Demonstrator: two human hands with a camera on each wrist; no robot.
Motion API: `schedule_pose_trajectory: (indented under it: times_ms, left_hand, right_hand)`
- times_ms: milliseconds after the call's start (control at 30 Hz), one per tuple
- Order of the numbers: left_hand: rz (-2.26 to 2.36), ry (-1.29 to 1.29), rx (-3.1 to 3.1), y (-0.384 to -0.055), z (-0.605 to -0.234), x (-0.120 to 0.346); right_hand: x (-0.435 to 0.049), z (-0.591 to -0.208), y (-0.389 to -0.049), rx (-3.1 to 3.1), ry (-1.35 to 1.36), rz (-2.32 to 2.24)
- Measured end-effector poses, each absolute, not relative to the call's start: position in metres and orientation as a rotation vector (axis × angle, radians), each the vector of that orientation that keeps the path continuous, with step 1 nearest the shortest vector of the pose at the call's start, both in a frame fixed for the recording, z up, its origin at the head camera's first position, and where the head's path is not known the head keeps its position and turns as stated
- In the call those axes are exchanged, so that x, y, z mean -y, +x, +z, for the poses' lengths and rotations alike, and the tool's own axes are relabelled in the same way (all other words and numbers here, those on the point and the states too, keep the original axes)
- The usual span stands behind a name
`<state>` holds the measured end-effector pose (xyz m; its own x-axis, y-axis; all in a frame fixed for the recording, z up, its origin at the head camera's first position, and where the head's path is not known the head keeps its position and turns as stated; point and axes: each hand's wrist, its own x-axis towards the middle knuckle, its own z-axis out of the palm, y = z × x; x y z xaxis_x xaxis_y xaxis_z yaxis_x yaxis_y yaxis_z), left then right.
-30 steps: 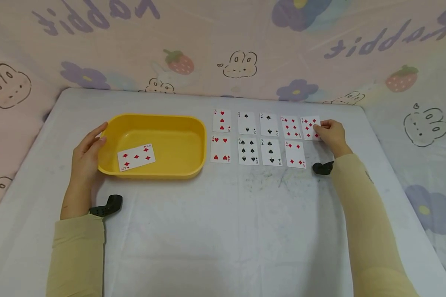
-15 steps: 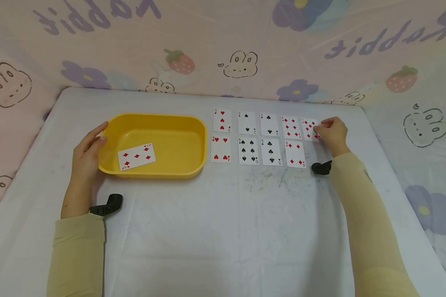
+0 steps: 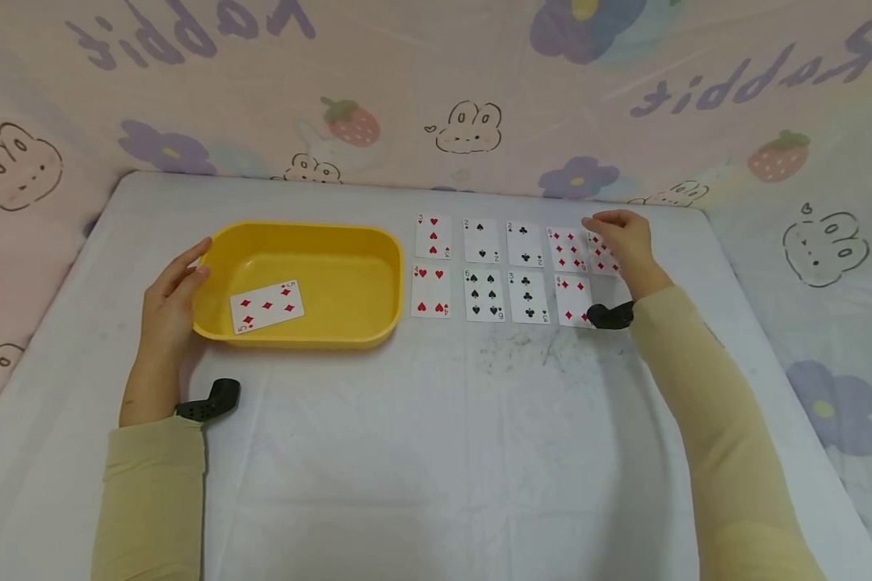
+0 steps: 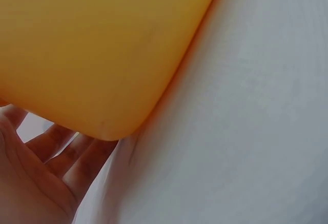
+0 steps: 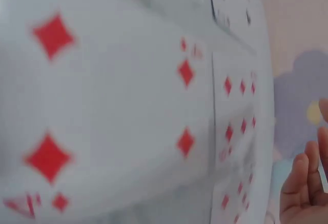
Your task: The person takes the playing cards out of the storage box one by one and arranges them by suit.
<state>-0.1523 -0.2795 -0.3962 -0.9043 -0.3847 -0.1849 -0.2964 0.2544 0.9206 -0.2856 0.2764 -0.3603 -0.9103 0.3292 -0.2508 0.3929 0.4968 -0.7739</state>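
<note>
My left hand [image 3: 167,311] holds the left end of a yellow plastic basin [image 3: 349,345], its thumb at the rim; in the left wrist view its fingers lie along the outer wall. A five of diamonds card [image 3: 267,307] lies face up in the basin. My right hand [image 3: 628,246] hovers with nothing in it, partly hiding the seven of diamonds [image 3: 601,257]. Its fingers are loosely extended in the right wrist view. The six of diamonds [image 3: 568,250] and four of diamonds [image 3: 572,298] lie nearby.
Left of these, the three of hearts [image 3: 433,236], two of spades [image 3: 481,242] and two of clubs [image 3: 525,244] lie above the four of hearts [image 3: 430,292], six of spades [image 3: 484,296] and three of clubs [image 3: 529,298]. A printed cloth [image 3: 407,64] rises behind the table.
My right hand has let go of the seven of diamonds, which lies in the upper row's right end, then moved leftward and slightly away from me. My left hand stays on the basin.
</note>
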Motion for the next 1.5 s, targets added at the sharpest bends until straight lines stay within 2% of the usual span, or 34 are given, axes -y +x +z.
schedule_pose_trajectory:
  times_ms: [233,533,1033,1500]
  left_hand:
    - [-1.759,0.648,2.418,-0.151,-0.395,0.279]
    - [-1.78,0.626,2.414,-0.153,-0.397,0.278]
    - [-1.793,0.576,2.407,-0.153,-0.397,0.277]
    - [-1.768,0.639,2.43,-0.152,-0.398,0.281]
  right_hand:
    - [-0.245,-0.355,-0.285,-2.622,0.417,-1.529]
    - [-0.211,-0.351,-0.28,-2.643,0.252,-1.533]
    - [-0.154,-0.342,-0.259,-2.526,-0.077,-1.634]
    - [-0.089,-0.336,-0.25,-2.481,-0.375,-1.452]
